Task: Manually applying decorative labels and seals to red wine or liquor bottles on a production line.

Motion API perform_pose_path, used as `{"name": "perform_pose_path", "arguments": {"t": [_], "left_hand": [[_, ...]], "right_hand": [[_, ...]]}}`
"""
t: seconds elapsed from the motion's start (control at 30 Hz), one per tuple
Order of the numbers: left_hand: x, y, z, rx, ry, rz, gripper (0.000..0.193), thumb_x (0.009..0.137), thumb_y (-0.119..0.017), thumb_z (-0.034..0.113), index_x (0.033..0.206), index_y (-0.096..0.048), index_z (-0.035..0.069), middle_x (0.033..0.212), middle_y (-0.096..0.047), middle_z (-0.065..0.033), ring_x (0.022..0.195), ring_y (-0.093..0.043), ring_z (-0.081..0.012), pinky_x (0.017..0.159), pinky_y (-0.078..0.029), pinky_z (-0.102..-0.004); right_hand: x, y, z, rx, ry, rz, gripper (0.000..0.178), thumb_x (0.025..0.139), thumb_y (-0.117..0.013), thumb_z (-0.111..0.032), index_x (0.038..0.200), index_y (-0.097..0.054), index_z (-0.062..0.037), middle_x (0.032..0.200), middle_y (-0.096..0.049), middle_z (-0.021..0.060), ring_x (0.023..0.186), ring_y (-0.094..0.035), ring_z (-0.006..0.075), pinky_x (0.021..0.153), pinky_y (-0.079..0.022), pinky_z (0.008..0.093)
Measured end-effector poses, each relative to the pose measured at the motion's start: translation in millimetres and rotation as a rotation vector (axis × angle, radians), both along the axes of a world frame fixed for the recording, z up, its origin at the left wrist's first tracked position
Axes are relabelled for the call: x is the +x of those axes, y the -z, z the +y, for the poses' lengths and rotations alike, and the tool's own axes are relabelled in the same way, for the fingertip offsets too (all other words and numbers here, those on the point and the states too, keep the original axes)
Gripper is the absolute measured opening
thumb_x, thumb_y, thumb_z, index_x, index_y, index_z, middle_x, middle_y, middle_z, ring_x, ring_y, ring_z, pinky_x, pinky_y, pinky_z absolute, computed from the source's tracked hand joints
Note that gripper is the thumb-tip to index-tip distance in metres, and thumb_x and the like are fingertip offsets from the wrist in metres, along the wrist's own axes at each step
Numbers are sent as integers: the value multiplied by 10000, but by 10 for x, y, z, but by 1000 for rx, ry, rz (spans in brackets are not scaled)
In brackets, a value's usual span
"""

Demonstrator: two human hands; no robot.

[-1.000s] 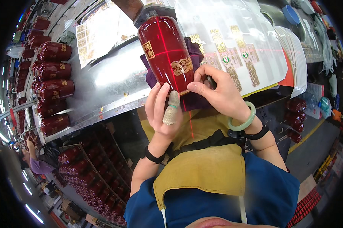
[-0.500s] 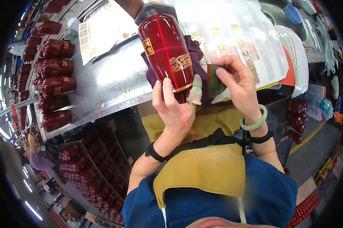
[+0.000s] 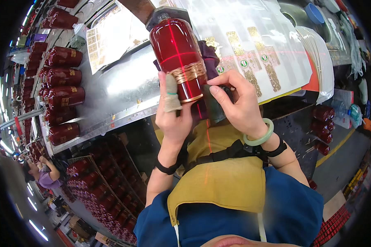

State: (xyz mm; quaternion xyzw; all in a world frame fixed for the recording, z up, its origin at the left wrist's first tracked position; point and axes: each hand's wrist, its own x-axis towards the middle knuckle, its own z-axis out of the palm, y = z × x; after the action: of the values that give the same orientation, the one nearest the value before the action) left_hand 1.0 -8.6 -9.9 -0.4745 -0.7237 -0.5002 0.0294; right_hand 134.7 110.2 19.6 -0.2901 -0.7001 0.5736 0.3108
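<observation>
A glossy dark red glass bottle (image 3: pixel 171 45) lies tilted on a purple cloth (image 3: pixel 209 57), its neck end against a dark block (image 3: pixel 169 10) at the far side. Gold decoration on it looks smeared, and red laser lines cross on its side. My left hand (image 3: pixel 172 123) grips the lower end, fingers on either side; one finger wears a beige cloth finger cover (image 3: pixel 171 96). My right hand (image 3: pixel 243 103) pinches a thin, dark, flexible sheet (image 3: pixel 215 106) beside the bottle's lower right side. Its fingertips are close to the glass; whether they touch it I cannot tell.
Transparent sheets of gold decals (image 3: pixel 235 43) spread to the right, a paper decal sheet (image 3: pixel 107 39) to the left. Red bottles (image 3: pixel 64 96) line the left bench; more fill a rack (image 3: pixel 99 177) below. A blue bowl (image 3: pixel 314 14) is far right. Another person (image 3: pixel 47 177) works far left.
The bottle has turned and its gold pattern now blurs into a band. My left hand has shifted left around its base. My right hand has brought the dark sheet left, closer to the bottle.
</observation>
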Motion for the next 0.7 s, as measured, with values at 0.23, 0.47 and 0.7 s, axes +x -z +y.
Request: {"name": "perform_pose_path", "arguments": {"t": [0.23, 0.47, 0.7], "left_hand": [[4, 1, 26, -38, -24, 357, 485, 828, -739, -71, 1306, -662, -41, 1421, -618, -218, 1376, -540, -419, 1111, -487, -478], [5, -31, -47, -23, -52, -49, 567, 836, -698, -133, 1388, -622, -28, 1515, -522, -244, 1371, -559, -370, 1100, -478, -393], [-26, 6, 44, -153, 143, 399, 543, 755, -724, -144, 1280, -711, -4, 1379, -651, -213, 1346, -577, -406, 1127, -468, -492]], "right_hand": [[20, 75, -32, -61, -9, -1, 99, 932, -705, -48, 1006, -690, 16, 912, -656, 104, 804, -627, 197, 722, -488, 318], [37, 71, -28, -125, 1, 59, 116, 951, -696, -51, 1023, -683, 39, 944, -671, 109, 866, -660, 181, 776, -522, 302], [34, 58, -50, -141, -13, 71, 120, 962, -690, -55, 1030, -683, 43, 954, -672, 110, 870, -658, 179, 783, -523, 304]]}}
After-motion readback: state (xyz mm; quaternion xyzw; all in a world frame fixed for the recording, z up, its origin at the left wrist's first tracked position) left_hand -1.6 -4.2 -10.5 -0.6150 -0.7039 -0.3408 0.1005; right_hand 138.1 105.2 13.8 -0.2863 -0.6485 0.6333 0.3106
